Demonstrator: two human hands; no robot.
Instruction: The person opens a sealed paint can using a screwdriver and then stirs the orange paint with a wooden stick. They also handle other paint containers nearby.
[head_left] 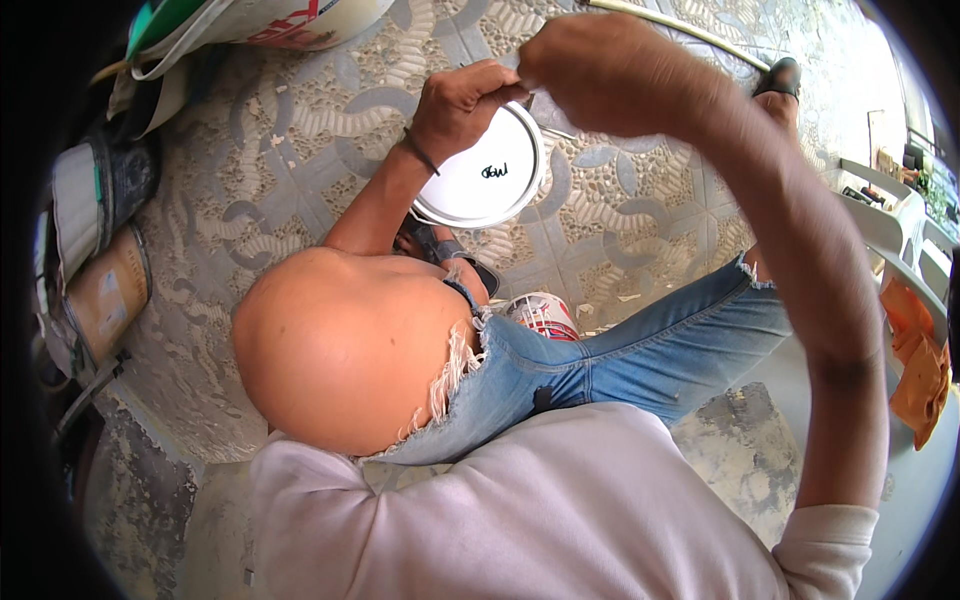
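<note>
Up top, the left hand (462, 98) was curled into a fist, its fingers (490, 92) clamped on the upper rim of a round white lid (480, 175). That lid sat tilted, its white face with a small dark scribble turned up toward the camera, held above the patterned pebble-tile floor (620, 215). A thin dark band circled the left wrist. Right beside it, the right hand (610, 70) came in close, touching or nearly touching the left at the lid's top edge; its fingers were folded together, but what they gripped, if anything, I could not tell, since the back of the hand hid them. Below the lid, a bare knee poked through torn blue jeans (600, 360), and a dark sandal (445, 250) showed just under the lid's lower rim. A red-and-white can (540, 312) stood on the floor between the legs, partly hidden by the denim. Off to the left lay a brown bag (105, 295) and a white sack (290, 20) at the top edge. An orange cloth (920, 365) hung at the far right.
</note>
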